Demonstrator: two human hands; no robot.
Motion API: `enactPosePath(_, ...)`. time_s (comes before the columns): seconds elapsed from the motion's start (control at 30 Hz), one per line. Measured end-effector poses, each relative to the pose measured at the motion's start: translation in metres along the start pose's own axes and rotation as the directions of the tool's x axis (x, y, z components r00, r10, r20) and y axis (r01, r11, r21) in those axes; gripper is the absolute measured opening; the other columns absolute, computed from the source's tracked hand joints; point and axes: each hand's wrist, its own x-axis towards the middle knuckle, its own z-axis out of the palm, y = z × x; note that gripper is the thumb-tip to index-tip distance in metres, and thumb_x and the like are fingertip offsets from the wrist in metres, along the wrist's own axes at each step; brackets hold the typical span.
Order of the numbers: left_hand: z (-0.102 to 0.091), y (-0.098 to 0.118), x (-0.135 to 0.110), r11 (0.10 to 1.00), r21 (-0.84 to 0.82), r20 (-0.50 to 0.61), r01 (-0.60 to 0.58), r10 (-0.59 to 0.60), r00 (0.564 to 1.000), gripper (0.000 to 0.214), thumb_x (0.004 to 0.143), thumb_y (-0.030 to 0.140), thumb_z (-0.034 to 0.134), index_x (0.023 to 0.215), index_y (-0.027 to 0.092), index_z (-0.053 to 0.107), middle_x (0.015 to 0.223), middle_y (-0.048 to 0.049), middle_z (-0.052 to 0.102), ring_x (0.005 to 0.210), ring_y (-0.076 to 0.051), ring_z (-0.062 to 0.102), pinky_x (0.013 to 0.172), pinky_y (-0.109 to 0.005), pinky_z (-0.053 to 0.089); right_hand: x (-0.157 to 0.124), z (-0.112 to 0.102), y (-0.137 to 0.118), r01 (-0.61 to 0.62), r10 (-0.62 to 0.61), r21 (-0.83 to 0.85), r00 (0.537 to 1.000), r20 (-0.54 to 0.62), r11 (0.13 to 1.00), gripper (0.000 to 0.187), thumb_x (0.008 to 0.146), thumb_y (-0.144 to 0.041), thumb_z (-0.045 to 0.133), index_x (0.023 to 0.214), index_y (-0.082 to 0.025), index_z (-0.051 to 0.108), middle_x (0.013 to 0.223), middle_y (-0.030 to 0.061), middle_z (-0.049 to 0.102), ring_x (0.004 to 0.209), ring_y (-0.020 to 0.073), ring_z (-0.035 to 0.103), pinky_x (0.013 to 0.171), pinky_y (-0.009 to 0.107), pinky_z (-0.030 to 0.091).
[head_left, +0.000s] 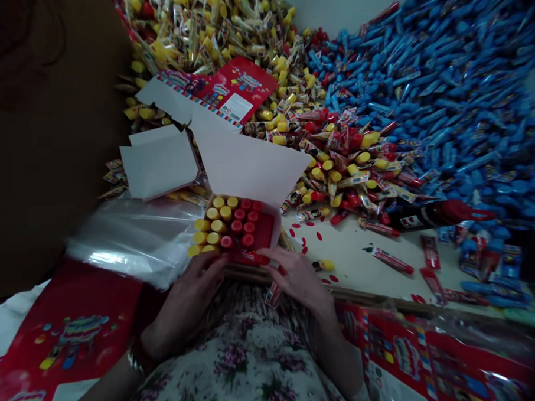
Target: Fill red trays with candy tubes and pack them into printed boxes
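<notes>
An open red cardboard box (265, 231) with white flaps stands in front of me, partly filled with upright tubes showing yellow caps (213, 220) on the left and red caps (244, 221) on the right. My left hand (187, 301) rests against the box's near left edge, fingers curled at the yellow-capped tubes. My right hand (297, 279) sits at the near right edge, its fingers closed on a red tube (252, 258) lying across the box's front. Another wrapped tube (273, 295) lies under my right hand.
A heap of yellow- and red-capped wrapped tubes (337, 162) covers the table's middle and back. A big pile of blue tubes (444, 86) fills the right. Flat red box blanks (231, 87) lie behind, clear plastic (131, 236) at the left, red cartons (73, 333) near my lap.
</notes>
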Motion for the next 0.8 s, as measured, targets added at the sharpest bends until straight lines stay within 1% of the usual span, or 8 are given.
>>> enactPosePath(0.13, -0.002, 0.0, 0.001, 0.997, 0.067, 0.02, 0.032, -0.034, 0.999, 0.029, 0.097, 0.03, 0.039, 0.119, 0.021, 0.055, 0.108, -0.0069, 0.056, 0.092, -0.017, 0.06, 0.079, -0.028, 0.054, 0.01, -0.003, -0.012, -0.016, 0.024, -0.137, 0.998, 0.056, 0.99, 0.031, 0.093, -0.025, 0.05, 0.123, -0.027, 0.058, 0.111, 0.0023, 0.069, 0.098, 0.0196, 0.065, 0.085, 0.033, 0.05)
enactPosePath(0.2, 0.0, 0.002, 0.004, 0.994, 0.089, -0.003, 0.065, -0.065, 0.998, 0.028, 0.097, 0.032, 0.039, 0.116, 0.02, 0.055, 0.103, -0.0063, 0.057, 0.086, -0.017, 0.061, 0.073, -0.028, 0.054, 0.013, -0.004, -0.015, -0.002, 0.015, -0.168, 0.997, 0.077, 0.986, 0.031, 0.093, -0.026, 0.05, 0.124, -0.026, 0.057, 0.111, 0.0032, 0.069, 0.099, 0.02, 0.065, 0.085, 0.033, 0.05)
enactPosePath(0.27, 0.002, 0.004, 0.006, 0.992, 0.1, -0.047, 0.075, -0.07, 0.996, 0.029, 0.097, 0.034, 0.039, 0.115, 0.019, 0.055, 0.103, -0.0065, 0.057, 0.086, -0.017, 0.061, 0.072, -0.028, 0.054, 0.013, -0.006, -0.016, 0.018, -0.002, -0.182, 0.996, 0.088, 0.983, 0.031, 0.093, -0.026, 0.05, 0.123, -0.025, 0.056, 0.111, 0.0039, 0.069, 0.098, 0.0201, 0.065, 0.083, 0.032, 0.05)
enactPosePath(0.37, 0.003, 0.007, 0.009, 0.989, 0.09, -0.096, 0.116, -0.107, 0.99, 0.028, 0.097, 0.035, 0.039, 0.113, 0.019, 0.056, 0.106, -0.0069, 0.056, 0.088, -0.017, 0.061, 0.071, -0.027, 0.053, 0.009, -0.007, -0.013, 0.016, -0.006, -0.169, 0.998, 0.058, 0.985, 0.028, 0.093, -0.03, 0.051, 0.12, -0.025, 0.057, 0.111, 0.0036, 0.069, 0.096, 0.0196, 0.066, 0.08, 0.03, 0.049)
enactPosePath(0.47, 0.003, 0.008, 0.009, 0.983, 0.071, -0.097, 0.166, -0.159, 0.983, 0.029, 0.096, 0.036, 0.04, 0.113, 0.02, 0.056, 0.107, -0.0068, 0.056, 0.088, -0.017, 0.061, 0.07, -0.026, 0.054, 0.003, -0.005, -0.006, -0.074, 0.075, -0.177, 0.997, 0.0, 0.981, 0.027, 0.092, -0.041, 0.051, 0.112, -0.024, 0.059, 0.1, 0.0031, 0.071, 0.086, 0.0211, 0.068, 0.07, 0.03, 0.048)
enactPosePath(0.6, 0.004, 0.005, 0.005, 0.99, 0.032, 0.022, 0.134, -0.135, 0.991, 0.032, 0.095, 0.026, 0.039, 0.123, 0.021, 0.053, 0.11, -0.0079, 0.054, 0.093, -0.017, 0.06, 0.078, -0.028, 0.054, -0.001, 0.005, 0.002, -0.232, 0.219, -0.262, 0.973, -0.079, 0.937, 0.032, 0.092, -0.048, 0.047, 0.098, -0.022, 0.063, 0.075, 0.0044, 0.07, 0.068, 0.0234, 0.067, 0.059, 0.031, 0.044)
enactPosePath(0.7, 0.001, 0.004, 0.0, 0.993, 0.016, 0.131, 0.116, -0.117, 0.984, 0.043, 0.092, 0.015, 0.038, 0.133, 0.023, 0.046, 0.118, -0.0095, 0.05, 0.103, -0.019, 0.056, 0.084, -0.031, 0.054, 0.0, 0.015, 0.001, -0.294, 0.263, -0.275, 0.954, -0.145, 0.915, 0.034, 0.092, -0.049, 0.044, 0.087, -0.022, 0.065, 0.07, 0.0059, 0.069, 0.066, 0.0229, 0.066, 0.058, 0.03, 0.043)
enactPosePath(0.8, -0.004, 0.006, -0.001, 0.987, 0.067, 0.197, 0.147, -0.157, 0.968, 0.051, 0.088, 0.008, 0.037, 0.136, 0.022, 0.043, 0.118, -0.0106, 0.049, 0.104, -0.021, 0.056, 0.085, -0.032, 0.054, 0.003, 0.021, -0.007, -0.347, 0.305, -0.272, 0.934, -0.183, 0.898, 0.038, 0.092, -0.05, 0.043, 0.081, -0.022, 0.066, 0.069, 0.0074, 0.069, 0.067, 0.0224, 0.067, 0.059, 0.029, 0.044)
